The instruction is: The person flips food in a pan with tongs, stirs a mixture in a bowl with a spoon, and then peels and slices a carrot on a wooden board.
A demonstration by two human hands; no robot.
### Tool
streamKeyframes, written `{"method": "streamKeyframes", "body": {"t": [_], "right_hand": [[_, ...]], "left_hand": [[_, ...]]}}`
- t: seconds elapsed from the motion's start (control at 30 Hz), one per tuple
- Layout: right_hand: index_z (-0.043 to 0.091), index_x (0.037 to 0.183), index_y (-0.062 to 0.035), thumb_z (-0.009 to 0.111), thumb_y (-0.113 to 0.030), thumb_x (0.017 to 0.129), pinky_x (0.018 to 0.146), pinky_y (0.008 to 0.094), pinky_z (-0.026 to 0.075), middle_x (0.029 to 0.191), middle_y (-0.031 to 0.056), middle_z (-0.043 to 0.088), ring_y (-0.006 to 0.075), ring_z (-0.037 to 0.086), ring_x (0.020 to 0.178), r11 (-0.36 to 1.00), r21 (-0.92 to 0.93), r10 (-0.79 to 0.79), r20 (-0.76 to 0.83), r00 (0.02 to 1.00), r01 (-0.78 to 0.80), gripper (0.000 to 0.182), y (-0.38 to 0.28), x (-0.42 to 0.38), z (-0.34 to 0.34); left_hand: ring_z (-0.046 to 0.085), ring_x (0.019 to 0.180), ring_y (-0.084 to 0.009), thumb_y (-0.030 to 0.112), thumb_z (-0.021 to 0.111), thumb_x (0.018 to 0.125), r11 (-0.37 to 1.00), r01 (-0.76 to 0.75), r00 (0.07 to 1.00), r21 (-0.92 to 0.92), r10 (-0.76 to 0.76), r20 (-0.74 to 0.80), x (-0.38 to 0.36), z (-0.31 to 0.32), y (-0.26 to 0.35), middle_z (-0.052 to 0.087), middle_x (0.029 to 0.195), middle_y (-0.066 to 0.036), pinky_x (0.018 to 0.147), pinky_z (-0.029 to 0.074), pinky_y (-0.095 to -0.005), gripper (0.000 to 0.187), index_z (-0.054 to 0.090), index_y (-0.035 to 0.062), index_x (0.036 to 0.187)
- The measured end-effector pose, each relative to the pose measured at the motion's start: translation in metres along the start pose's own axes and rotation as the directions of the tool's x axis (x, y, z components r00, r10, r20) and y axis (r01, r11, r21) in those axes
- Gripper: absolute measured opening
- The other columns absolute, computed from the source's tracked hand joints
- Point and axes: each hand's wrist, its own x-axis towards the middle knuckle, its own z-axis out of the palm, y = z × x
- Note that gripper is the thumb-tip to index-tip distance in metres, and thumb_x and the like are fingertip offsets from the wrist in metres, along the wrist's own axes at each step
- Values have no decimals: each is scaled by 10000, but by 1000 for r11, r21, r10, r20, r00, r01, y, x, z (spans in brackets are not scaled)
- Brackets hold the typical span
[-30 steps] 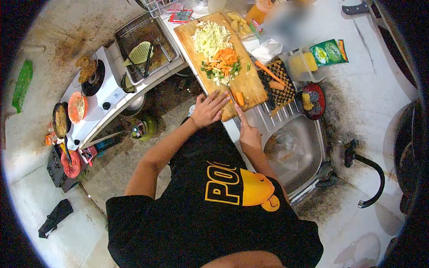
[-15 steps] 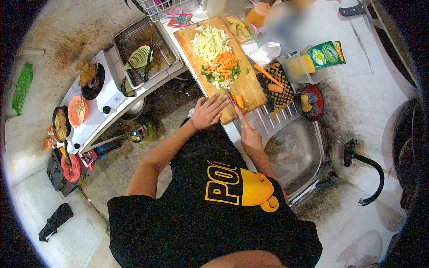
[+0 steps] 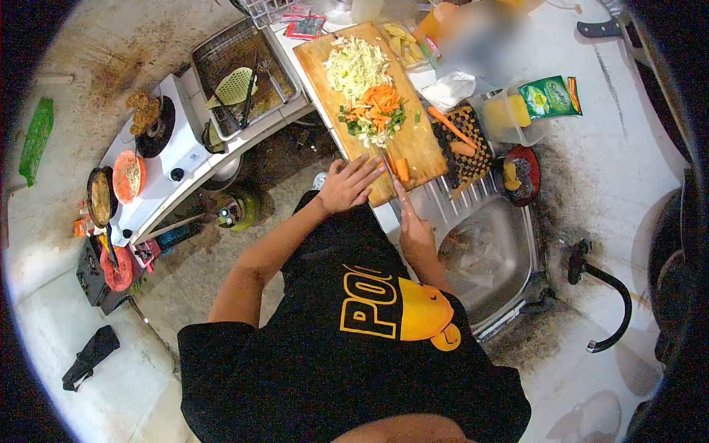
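Observation:
My right hand (image 3: 416, 225) is closed round a knife (image 3: 394, 179), its narrow blade pointing away from me over the near end of the wooden cutting board (image 3: 419, 136). My left hand (image 3: 349, 184) lies flat on the board's left near edge, fingers stretched towards the blade. A piece of carrot (image 3: 401, 170) rests just right of the blade. Farther up the board sit shredded cabbage (image 3: 358, 65), cut carrot (image 3: 379, 102) and chopped greens (image 3: 397, 118). Whether anything lies under my left fingers is hidden.
A sink (image 3: 487, 251) is right of my right hand. A whole carrot (image 3: 452, 127) lies on a checkered woven mat (image 3: 473, 118) beside the board. A plastic tub (image 3: 509, 118) stands behind it. On the left are a stove (image 3: 177, 140) and a rack tray (image 3: 288, 74).
The view has shifted slightly, so the board appears a little farther right and higher. Both hands keep nearly the same place, the knife still in my right hand.

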Motion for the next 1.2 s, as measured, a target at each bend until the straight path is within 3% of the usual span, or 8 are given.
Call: {"method": "streamKeyframes", "body": {"t": [0.37,0.47,0.67,0.77,0.87,1.07,1.13,1.2], "right_hand": [[206,1425,-282,475,-43,825,409,439,415,533,174,551,316,536,427,992,-127,-6,-36,999,2,700,4,-10,3],[270,1397,-315,342,-214,949,564,489,418,652,262,548,433,547,570,988,-28,154,81,985,-152,465,-5,-1,-6],[218,1414,-314,370,-132,929,506,478,400,586,250,528,414,542,526,997,-19,74,11,997,-73,540,-1,-1,7],[203,1413,-344,445,-32,850,422,430,431,575,205,568,324,539,443,996,-69,55,-27,998,-57,688,3,1,10],[202,1415,-315,364,-119,928,525,488,416,594,248,542,420,571,567,985,-81,161,82,984,-155,550,-9,11,4],[209,1421,-287,371,-71,917,807,400,462,1083,262,571,402,579,980,972,122,185,133,974,-202,572,7,24,10],[233,1423,-215,360,-31,913,987,329,339,1368,179,387,324,413,1238,925,372,-107,45,993,82,557,14,26,4],[261,1401,-297,372,-97,928,971,369,383,1284,164,483,369,458,1168,930,365,-67,30,997,52,526,11,22,0]], "left_hand": [[378,1240,-211,295,524,777,1000,-14,1000,-10,14,-11,-4,3,4,339,1422,4,890,332,-463,632,349,217,1379],[399,1222,-200,306,513,795,998,-46,998,54,47,-31,4,-1,-3,340,1423,-9,885,350,-432,615,347,204,1378],[393,1208,-234,304,523,775,999,-47,999,13,47,-20,5,-4,-3,337,1425,-3,883,349,-454,631,359,203,1376],[403,1191,-236,303,525,779,998,-63,997,17,64,-53,5,1,-5,343,1422,0,874,354,-452,623,363,201,1371],[416,1172,-234,302,530,777,998,-68,997,7,68,-40,6,-2,-4,352,1417,5,867,357,-448,614,377,199,1362],[432,1145,-234,313,498,805,992,-120,991,31,122,-60,11,-11,-7,369,1402,-18,871,351,-428,577,379,177,1353],[426,1154,-235,309,502,804,994,-108,993,5,108,-52,10,-11,-4,360,1408,-18,876,351,-429,582,373,176,1355],[421,1162,-236,304,506,802,996,-90,995,-20,89,-48,10,-12,-3,351,1414,-19,880,351,-429,587,368,175,1358]]}}
